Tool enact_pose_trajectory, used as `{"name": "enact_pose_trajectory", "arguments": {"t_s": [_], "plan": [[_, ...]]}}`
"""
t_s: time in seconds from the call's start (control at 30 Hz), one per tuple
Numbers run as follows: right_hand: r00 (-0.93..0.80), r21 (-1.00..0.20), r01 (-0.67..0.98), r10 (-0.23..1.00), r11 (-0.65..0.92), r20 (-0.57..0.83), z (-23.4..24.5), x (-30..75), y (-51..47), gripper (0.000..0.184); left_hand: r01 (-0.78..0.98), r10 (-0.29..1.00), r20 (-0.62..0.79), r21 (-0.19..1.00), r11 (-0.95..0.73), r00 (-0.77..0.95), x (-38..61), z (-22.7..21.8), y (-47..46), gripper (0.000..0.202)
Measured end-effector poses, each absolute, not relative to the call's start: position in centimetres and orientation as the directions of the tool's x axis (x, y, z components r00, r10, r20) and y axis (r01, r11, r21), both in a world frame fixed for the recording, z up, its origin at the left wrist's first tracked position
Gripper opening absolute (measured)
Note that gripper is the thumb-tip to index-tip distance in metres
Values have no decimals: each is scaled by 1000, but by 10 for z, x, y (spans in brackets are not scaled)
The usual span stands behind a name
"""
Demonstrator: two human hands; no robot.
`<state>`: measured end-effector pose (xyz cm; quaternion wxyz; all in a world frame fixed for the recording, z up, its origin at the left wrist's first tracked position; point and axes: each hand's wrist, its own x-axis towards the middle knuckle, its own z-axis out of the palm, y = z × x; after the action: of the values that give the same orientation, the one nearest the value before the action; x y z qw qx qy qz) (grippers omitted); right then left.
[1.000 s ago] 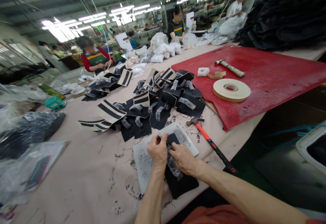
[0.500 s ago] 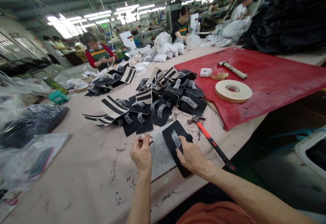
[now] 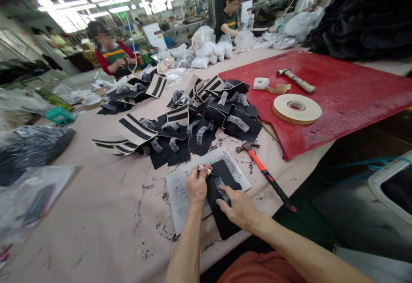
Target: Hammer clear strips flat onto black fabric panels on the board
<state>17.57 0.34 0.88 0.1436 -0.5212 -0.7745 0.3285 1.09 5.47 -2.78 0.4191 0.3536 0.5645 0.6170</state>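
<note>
A flat black cut piece (image 3: 225, 175) with a clear plastic strip (image 3: 220, 186) on it lies over a white scuffed board (image 3: 180, 186) at the table's near edge. My left hand (image 3: 197, 185) pinches a small pale stick-like tool (image 3: 204, 168) at the piece's upper left edge. My right hand (image 3: 238, 207) presses down on the black piece beside the clear strip, fingers bent around its lower part.
An orange-handled hammer (image 3: 267, 175) lies right of the board. A heap of black and striped pieces (image 3: 180, 124) fills the middle. A red mat (image 3: 334, 89) carries a tape roll (image 3: 296, 108) and another hammer (image 3: 298, 81). Plastic bags (image 3: 32, 145) sit left; other people work at the far side.
The black piece has come back over the white board. My left hand moved right with the small tool to the piece's edge; my right hand slid down along it.
</note>
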Motion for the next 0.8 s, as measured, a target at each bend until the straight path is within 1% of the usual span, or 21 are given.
{"name": "enact_pose_trajectory", "arguments": {"t_s": [0.1,0.17,0.33,0.5,0.57,0.63,0.7,0.73,0.8], "plan": [[-416,-683,693,902,233,-113,6,177,4,47,-187,911,-71,982,-6,-406,14,-30,54,35],[-418,-685,687,903,241,-102,5,177,4,47,-161,916,-63,987,-2,-396,14,-29,53,35],[-429,-691,673,900,262,-77,2,177,4,46,52,938,12,999,6,-345,13,-24,52,29],[-425,-696,678,898,236,-109,3,177,5,47,213,928,67,977,14,-367,18,-16,50,23],[-430,-703,675,894,223,-129,7,178,5,49,313,922,133,950,-13,-364,21,-16,50,19],[-464,-729,645,875,228,-137,12,181,6,53,424,919,230,902,-78,-320,24,-17,49,16],[-508,-780,578,854,239,-114,18,190,10,56,494,919,305,857,-150,-250,25,-19,50,15],[-508,-804,545,857,238,-91,20,198,14,53,504,920,324,845,-177,-221,25,-20,51,15],[-410,-799,551,912,239,-9,22,218,24,45,490,927,326,848,-200,-186,22,-20,53,14]]}}
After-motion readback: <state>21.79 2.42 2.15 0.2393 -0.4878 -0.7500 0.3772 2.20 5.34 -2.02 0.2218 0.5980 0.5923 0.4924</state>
